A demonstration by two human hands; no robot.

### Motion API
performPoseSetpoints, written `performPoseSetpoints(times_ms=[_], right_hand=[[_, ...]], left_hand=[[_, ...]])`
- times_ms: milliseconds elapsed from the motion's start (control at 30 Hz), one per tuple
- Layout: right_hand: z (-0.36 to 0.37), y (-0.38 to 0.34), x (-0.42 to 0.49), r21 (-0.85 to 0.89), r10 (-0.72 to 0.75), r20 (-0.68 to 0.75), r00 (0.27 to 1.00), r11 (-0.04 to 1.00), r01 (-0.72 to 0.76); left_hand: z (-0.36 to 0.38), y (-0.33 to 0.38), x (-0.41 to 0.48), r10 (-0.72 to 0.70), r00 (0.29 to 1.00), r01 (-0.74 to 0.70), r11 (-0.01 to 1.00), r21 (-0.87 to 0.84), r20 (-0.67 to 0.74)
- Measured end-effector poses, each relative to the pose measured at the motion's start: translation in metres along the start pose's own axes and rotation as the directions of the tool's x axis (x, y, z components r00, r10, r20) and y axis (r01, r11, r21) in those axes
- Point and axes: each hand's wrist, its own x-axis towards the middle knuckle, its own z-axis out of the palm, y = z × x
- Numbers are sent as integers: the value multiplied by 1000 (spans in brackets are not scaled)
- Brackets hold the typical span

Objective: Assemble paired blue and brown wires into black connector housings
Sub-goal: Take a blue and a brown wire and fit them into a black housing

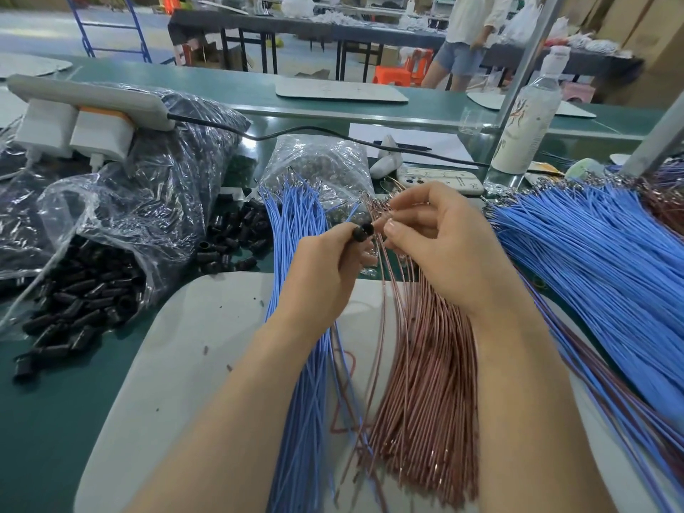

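Note:
My left hand (325,268) pinches a small black connector housing (363,231) between thumb and fingertips, above the wire bundles. My right hand (436,238) hovers just right of it, its fingers pinching the tip of a thin brown wire (383,286) near the housing. A bundle of loose blue wires (301,383) lies under my left forearm on a white mat (177,364). A bundle of brown wires (425,401) lies between my forearms. Loose black housings (233,238) sit to the left, and more spill from a clear bag (96,290).
A large heap of blue and brown wires (599,261) fills the right side. Behind the hands are a clear bag of small parts (318,161), a phone (440,179), a bottle (525,116) and a metal post (533,53). A power strip with chargers (81,109) rests on dark bags at left. A person stands far behind.

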Motion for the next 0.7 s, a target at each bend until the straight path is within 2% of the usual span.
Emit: performPoseSetpoints(times_ms=[300,567,700], right_hand=[[-4,-15,-8,38,-94,-2,996,995,94],[3,-13,-6,-175,-133,-42,990,977,123],[5,-14,-6,-266,-159,-67,985,954,136]], left_hand=[[-1,5,1,22,998,-22,1000,-3,-59],[-4,8,1,33,998,-30,998,60,-51],[-6,12,0,42,998,-34,982,184,-41]])
